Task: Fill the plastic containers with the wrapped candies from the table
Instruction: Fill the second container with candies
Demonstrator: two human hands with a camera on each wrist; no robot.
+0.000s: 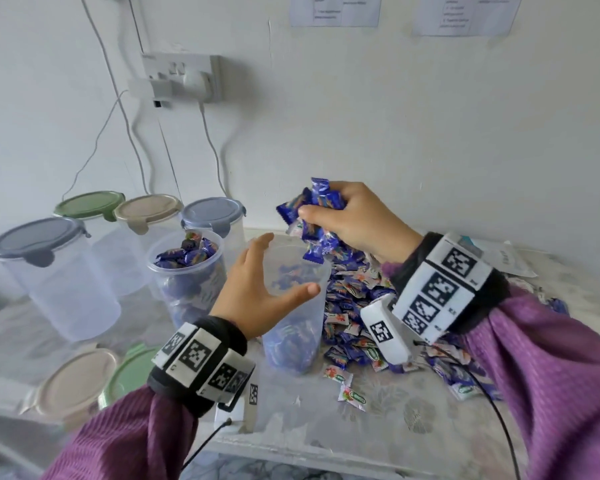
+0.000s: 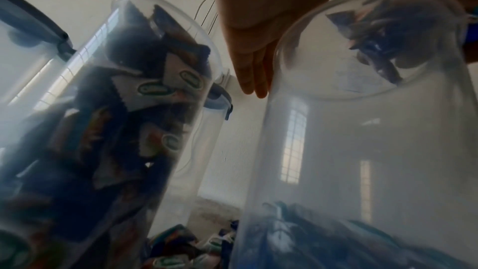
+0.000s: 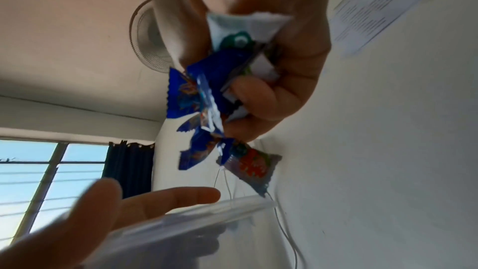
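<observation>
My right hand grips a bunch of blue and white wrapped candies just above the mouth of a clear plastic container. The lowest candies hang over its rim. My left hand holds this container near the top, thumb on the near side and fingers on the far side. A layer of candies lies at its bottom. The right wrist view shows the candies in my curled fingers above the container rim. The loose candy pile is spread on the table to the right.
An open container full of candies stands just left of the held one. Several lidded empty containers stand further left and behind. Two loose lids lie at the front left. Cables hang down the wall behind. The table's front edge is close.
</observation>
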